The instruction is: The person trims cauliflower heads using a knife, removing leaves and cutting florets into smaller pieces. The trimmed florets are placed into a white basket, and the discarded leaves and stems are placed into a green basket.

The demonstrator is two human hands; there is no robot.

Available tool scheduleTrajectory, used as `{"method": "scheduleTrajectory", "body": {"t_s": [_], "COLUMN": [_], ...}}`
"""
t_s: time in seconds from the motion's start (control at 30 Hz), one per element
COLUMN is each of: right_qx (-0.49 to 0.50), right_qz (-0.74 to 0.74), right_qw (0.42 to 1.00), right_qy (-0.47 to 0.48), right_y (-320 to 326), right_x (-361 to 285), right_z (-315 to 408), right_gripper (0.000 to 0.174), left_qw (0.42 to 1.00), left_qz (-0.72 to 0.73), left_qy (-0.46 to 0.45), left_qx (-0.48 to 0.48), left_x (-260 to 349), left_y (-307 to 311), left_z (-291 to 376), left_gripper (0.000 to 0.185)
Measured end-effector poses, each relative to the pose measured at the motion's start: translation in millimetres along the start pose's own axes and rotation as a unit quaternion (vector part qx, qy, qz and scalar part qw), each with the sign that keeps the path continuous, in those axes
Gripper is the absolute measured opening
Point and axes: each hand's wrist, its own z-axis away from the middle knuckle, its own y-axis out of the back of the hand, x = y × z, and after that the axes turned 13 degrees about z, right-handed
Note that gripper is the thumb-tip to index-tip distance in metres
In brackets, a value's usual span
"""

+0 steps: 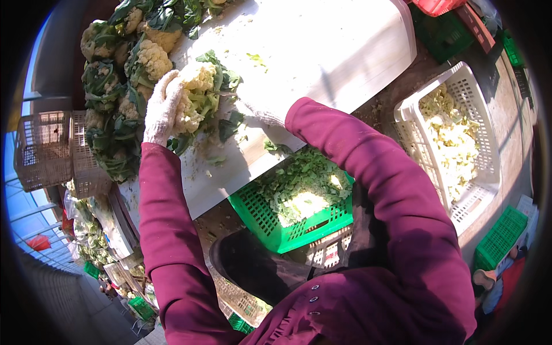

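My left hand [164,105], in a white knitted glove, grips a cauliflower head [194,99] from its left side, over the white tabletop [233,172]. The head is partly cut apart, and its pale green stalks face right. My right hand [261,108], also gloved, is washed out by sunlight just right of the head. From it a thin knife blade [226,93] points left and touches the cauliflower's stalk side. The knife's handle is hidden in the glare and the glove. Cut leaves [230,125] lie beneath and beside the head.
Untrimmed cauliflowers [148,60] are piled along the table's left side. Below the near edge stands a green crate [293,235] of leaf trimmings. A white crate [483,172] of cut florets is at the right. Beyond it, a person [502,280] is partly visible near a green crate [500,235].
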Motion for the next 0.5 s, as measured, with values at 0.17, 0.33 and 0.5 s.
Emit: {"method": "scheduleTrajectory", "body": {"t_s": [0.17, 0.33, 0.5], "right_qx": [0.083, 0.032, 0.099], "right_qz": [0.113, 0.055, 0.233], "right_qw": [0.984, 0.996, 0.956], "right_qy": [0.111, 0.069, 0.147], "right_y": [-25.3, -8.7, -26.9], "right_x": [25.7, 3.3, -4.0], "right_z": [-27.5, -15.8, -39.4], "right_gripper": [0.033, 0.029, 0.023], "left_qw": [1.0, 0.999, 0.999], "left_qz": [0.021, 0.04, 0.048], "left_qy": [-0.016, -0.025, 0.016], "left_qx": [-0.003, -0.008, -0.004], "left_x": [-4.8, -8.1, 1.5], "left_y": [5.3, 8.8, -0.9], "left_z": [-4.0, -4.7, -0.3], "left_gripper": [0.045, 0.044, 0.045]}}
